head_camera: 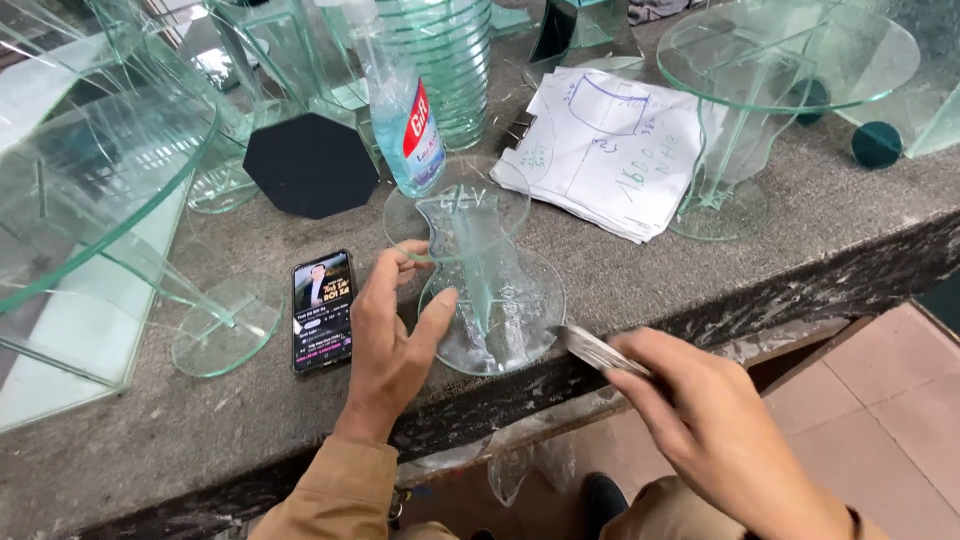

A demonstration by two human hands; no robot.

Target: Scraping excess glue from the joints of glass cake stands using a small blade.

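Left hand (pixel 385 335) has thumb and fingers spread around the glass stand (pixel 480 275), pinching the edge of its upright pane while the thumb rests on the round base near the bench's front edge. Right hand (pixel 715 425) is clenched on a thin metal blade (pixel 595 350), whose tip sits right at the rim of that base disc.

What could go wrong, judging from this: the stand sits close to the bench (pixel 700 270) edge, so a hard push from the blade could probably skate it sideways or off the front. If the blade slips off the rim, it heads straight toward the left thumb. Bare hands on cut glass edges look like a cut waiting to happen too. Levering at the rim could chip the disc.

Around it: a phone (pixel 322 310) lying just left of the hand, a spray bottle (pixel 405 120) behind the stand, a folded paper sketch (pixel 605 150) to the right, a black octagon (pixel 310 165), and more glass stands (pixel 770 80) on both sides, near enough to get knocked.
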